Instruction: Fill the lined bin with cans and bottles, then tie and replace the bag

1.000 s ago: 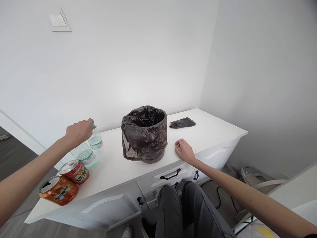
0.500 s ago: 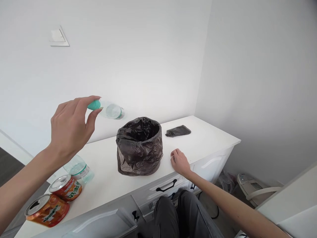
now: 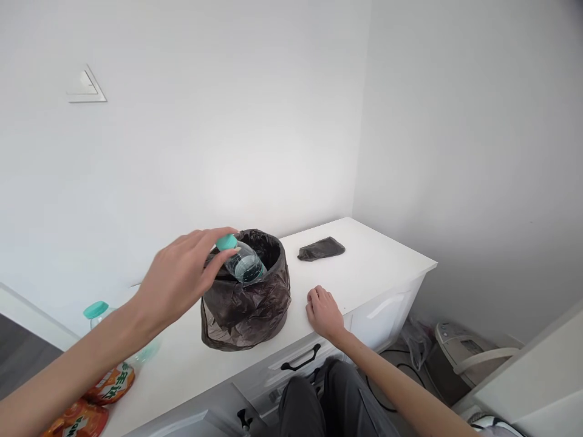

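My left hand pinches a clear plastic bottle by its teal cap, holding it tilted over the mouth of a small bin lined with a black bag. The bottle's body dips into the opening. My right hand rests on the white cabinet top just right of the bin, fingers curled, nothing visible in them.
A second bottle with a teal cap and two orange drink cans sit at the left. A folded black bag lies behind the bin to the right. Drawers with black handles run below. A white appliance stands on the floor.
My left hand lifted the bottle off the counter, carried it right and lowered it into the bin's mouth. My right hand stayed beside the bin. The view shifted.
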`<state>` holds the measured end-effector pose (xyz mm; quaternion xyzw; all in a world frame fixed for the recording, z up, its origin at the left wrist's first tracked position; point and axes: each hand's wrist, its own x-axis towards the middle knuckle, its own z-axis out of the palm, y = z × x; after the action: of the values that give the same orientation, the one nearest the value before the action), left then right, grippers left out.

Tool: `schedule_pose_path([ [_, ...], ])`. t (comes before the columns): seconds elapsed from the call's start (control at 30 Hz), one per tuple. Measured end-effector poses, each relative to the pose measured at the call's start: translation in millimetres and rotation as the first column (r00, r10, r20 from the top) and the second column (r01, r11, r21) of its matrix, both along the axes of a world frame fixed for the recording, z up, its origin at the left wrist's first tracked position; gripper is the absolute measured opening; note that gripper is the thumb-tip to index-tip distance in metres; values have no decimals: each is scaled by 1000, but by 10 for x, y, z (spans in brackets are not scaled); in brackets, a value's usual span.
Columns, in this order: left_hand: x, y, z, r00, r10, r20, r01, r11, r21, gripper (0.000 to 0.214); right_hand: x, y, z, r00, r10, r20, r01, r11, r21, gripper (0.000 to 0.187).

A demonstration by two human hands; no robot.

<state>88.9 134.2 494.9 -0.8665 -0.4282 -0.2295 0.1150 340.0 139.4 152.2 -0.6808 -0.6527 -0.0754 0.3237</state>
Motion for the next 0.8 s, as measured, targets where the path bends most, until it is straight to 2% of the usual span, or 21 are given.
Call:
schedule_pose_path([
  [0.13,147,284,-172,997,-52,-65,47,995,-86,48,-6,4,15,1000,-8,5,8,1000,2,13],
  [0.37,422,758,-408,966,-118,-230,46,955,-294,46,-17,6,58,1000,-15,-12,15,1000,20,15],
  [0.5,419,908,-480,978,-159,-138,108,942,-316,50,-11,3,59,1000,-17,-5,17,999,30,16],
  [0.57,328,885,-471,991,-132,-34,118,958,-261,51,-14,0,66,1000,-17,1,17,999,35,17],
  [0.63,169,778,-439,996,-71,51,79,981,-176,51,-24,-8,81,1000,-14,0,14,999,36,17],
  [0.8,-474,391,-371,989,115,92,-116,993,8,45,-62,-61,95,1000,0,-21,2,997,75,16],
])
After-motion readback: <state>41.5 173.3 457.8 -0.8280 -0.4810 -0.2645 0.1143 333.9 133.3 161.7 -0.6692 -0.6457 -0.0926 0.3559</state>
